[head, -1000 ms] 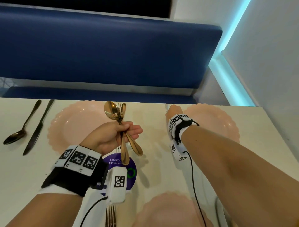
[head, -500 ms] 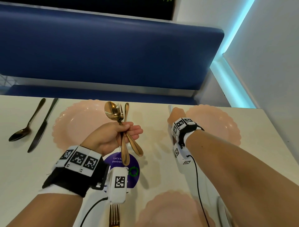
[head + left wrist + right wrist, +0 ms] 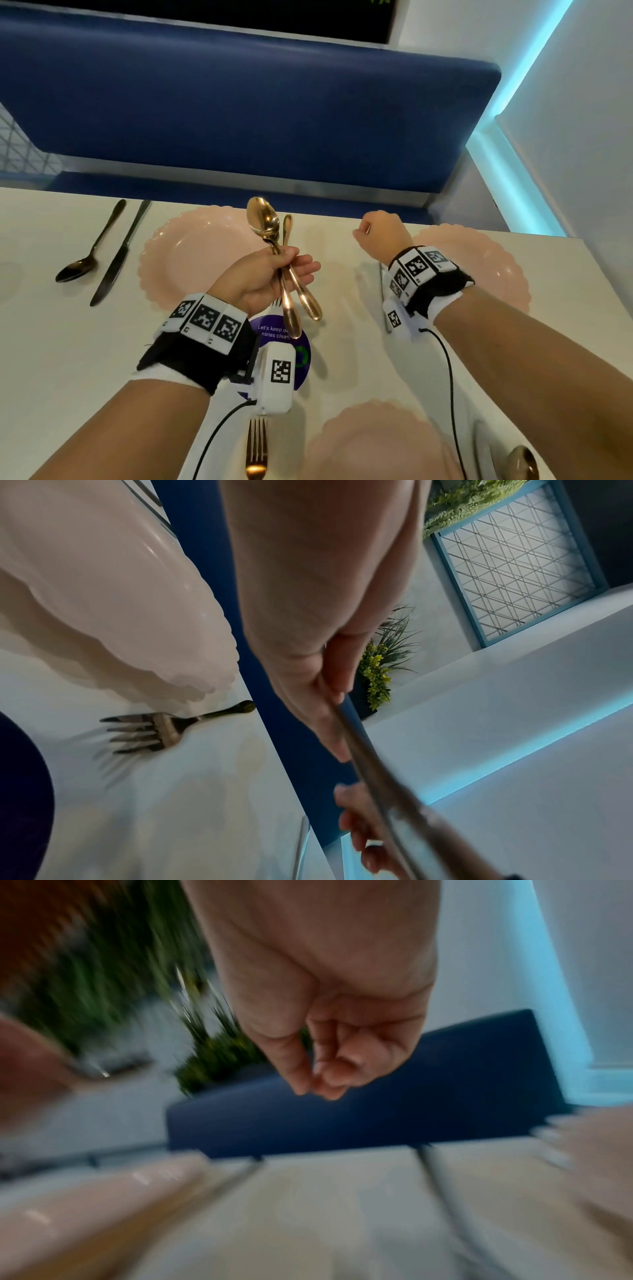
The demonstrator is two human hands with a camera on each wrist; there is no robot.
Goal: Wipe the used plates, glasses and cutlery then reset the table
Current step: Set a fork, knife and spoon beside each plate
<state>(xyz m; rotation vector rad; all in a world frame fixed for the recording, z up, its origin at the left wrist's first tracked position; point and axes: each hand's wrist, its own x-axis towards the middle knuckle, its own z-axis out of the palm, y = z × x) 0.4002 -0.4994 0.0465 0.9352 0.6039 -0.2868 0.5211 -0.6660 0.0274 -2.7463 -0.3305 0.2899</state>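
My left hand [image 3: 263, 274] is wrapped around a bunch of gold-coloured metal cutlery [image 3: 281, 263], a spoon with its bowl up and at least one more handle beside it. I judge I hold them upright and together so that I can deal them out one by one to the place settings. In the left wrist view the fingers [image 3: 308, 702] clamp round the handles.

My right hand [image 3: 382, 229] hangs above the cream table [image 3: 51, 359] with fingers curled in and thumb against them. It seems to hold nothing. A small glint shows near the knuckles in the head view, but I cannot tell what it is. It hovers beside the far right pink scalloped plate [image 3: 496, 274], over a silver knife [image 3: 383, 291] that lies just left of that plate, which reads to me as a piece just laid.

The far left pink scalloped plate [image 3: 191, 257] has a dark spoon [image 3: 87, 253] and a dark knife [image 3: 120, 253] laid parallel on its left, and a dark fork [image 3: 154, 731] on its right near the table edge. The near pink plate [image 3: 376, 442] has a gold fork [image 3: 256, 448] on its left and a gold spoon [image 3: 522, 462] on its right. So the wiping looks done and the laying is well along.

The purple round sticker [image 3: 301, 346] on the table reads "Let's keep o… …ntries clean", partly hidden by the handles.
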